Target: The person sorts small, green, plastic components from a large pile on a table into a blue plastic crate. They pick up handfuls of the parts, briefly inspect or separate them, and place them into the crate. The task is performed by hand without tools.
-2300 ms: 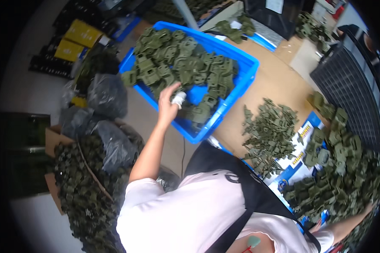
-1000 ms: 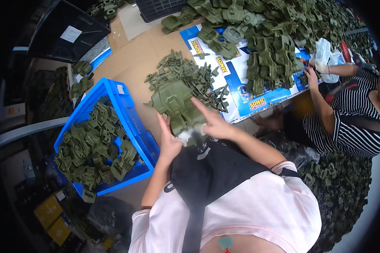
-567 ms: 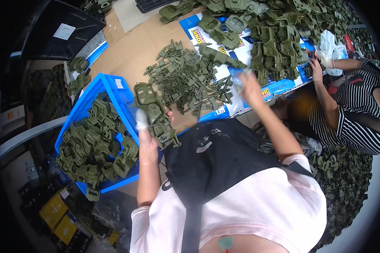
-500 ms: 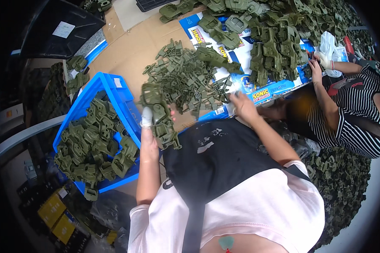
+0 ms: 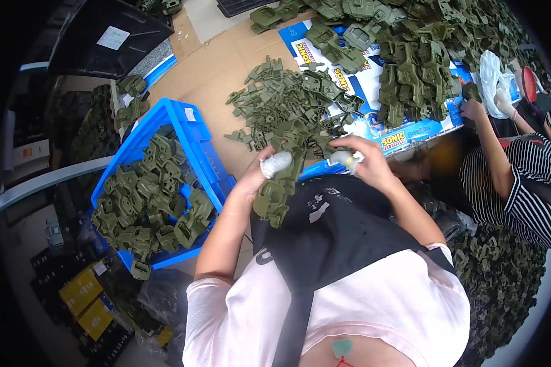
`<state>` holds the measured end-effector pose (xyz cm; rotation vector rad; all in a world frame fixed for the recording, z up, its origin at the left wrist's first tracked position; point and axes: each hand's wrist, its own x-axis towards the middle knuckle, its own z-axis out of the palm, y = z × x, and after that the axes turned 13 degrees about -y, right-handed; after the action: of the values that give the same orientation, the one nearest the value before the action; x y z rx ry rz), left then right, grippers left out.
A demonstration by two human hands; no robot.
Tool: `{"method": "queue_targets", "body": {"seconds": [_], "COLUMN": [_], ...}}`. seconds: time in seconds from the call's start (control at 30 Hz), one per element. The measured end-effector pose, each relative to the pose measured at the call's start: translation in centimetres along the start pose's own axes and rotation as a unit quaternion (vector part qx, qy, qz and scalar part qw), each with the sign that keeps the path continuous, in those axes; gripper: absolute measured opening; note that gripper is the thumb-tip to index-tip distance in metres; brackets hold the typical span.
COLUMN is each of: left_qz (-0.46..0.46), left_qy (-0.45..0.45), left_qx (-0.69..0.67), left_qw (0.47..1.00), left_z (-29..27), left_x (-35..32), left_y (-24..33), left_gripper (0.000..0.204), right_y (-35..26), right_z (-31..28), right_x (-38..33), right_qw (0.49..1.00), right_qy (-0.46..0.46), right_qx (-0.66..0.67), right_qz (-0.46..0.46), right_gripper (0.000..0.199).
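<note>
Smooth blue plastic crate [image 5: 205, 150], heaped with moulded olive shells [image 5: 144, 196]. Your left hand [image 5: 251, 177], white-wrapped thumb [image 5: 277, 164], closed around a long, hollowed olive part [image 5: 274, 199]; jagged small pieces [image 5: 272, 101] piled beyond. Your right hand [image 5: 373, 164]: fingers curled, slightly parted, grip unclear. Stacked shells [image 5: 410, 82] farther right.

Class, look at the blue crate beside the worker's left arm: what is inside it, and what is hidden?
The blue crate holds heaped olive-green parts, with some blue interior showing between them. Whatever lies beneath the top parts, and most of its floor, is covered.
</note>
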<state>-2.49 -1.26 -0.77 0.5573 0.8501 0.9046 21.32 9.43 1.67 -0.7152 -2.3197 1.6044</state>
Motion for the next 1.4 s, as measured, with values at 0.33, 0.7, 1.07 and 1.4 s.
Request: {"method": "queue_targets", "body": {"seconds": [0.33, 0.7, 1.07, 1.4], "left_qz": [0.002, -0.030, -0.027, -0.041], "left_qy": [-0.037, -0.028, -0.055, -0.055], "left_qx": [0.102, 0.179, 0.188, 0.163], "left_qw": [0.994, 0.983, 0.980, 0.984], "left_z": [1.7, 2.9, 2.6, 1.5], "left_x": [-0.5, -0.9, 0.1, 0.2], "left_y": [-0.3, -0.3, 0.1, -1.1], "left_gripper": [0.047, 0.045, 0.045, 0.043], "right_y": [-1.0, 3.1, 0.5, 2.3], "right_z": [1.8, 4.7, 2.6, 1.8], "right_x": [1.8, 0.9, 0.8, 1.8], "right_qw": [0.973, 0.968, 0.969, 0.975], "right_qy": [-0.112, -0.080, -0.115, -0.159], "right_qx": [-0.202, -0.207, -0.216, -0.137], "right_qz": [-0.002, -0.120, -0.043, -0.073], "right_gripper": [0.039, 0.038, 0.034, 0.033]}}
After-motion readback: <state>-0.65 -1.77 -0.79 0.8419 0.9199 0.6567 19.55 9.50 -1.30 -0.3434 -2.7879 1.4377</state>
